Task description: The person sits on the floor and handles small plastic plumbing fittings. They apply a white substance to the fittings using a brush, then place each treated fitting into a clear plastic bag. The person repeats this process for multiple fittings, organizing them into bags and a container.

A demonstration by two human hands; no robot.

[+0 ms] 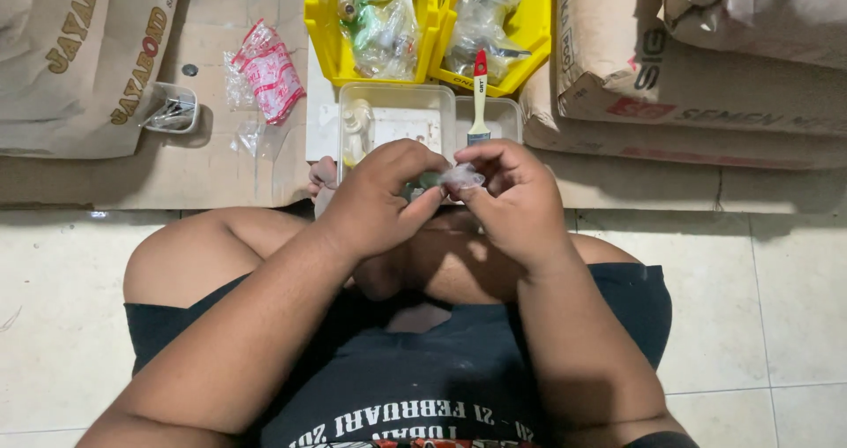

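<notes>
1. A small clear bag (461, 177) is pinched between both hands, above the lap.
2. The left hand (384, 197) is closed on it; the right hand (512, 197) grips it too.
3. A brush (479, 95) is seen at 12 o'clock, across a clear tray (397, 104).

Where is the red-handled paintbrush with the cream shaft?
In the head view, the red-handled paintbrush lies just beyond the hands, bridging the right yellow plastic bin and a clear plastic tub.

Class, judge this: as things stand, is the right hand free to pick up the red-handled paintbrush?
Probably not at once: the right hand and left hand both pinch a small clear bag. The paintbrush lies uncovered just beyond.
</notes>
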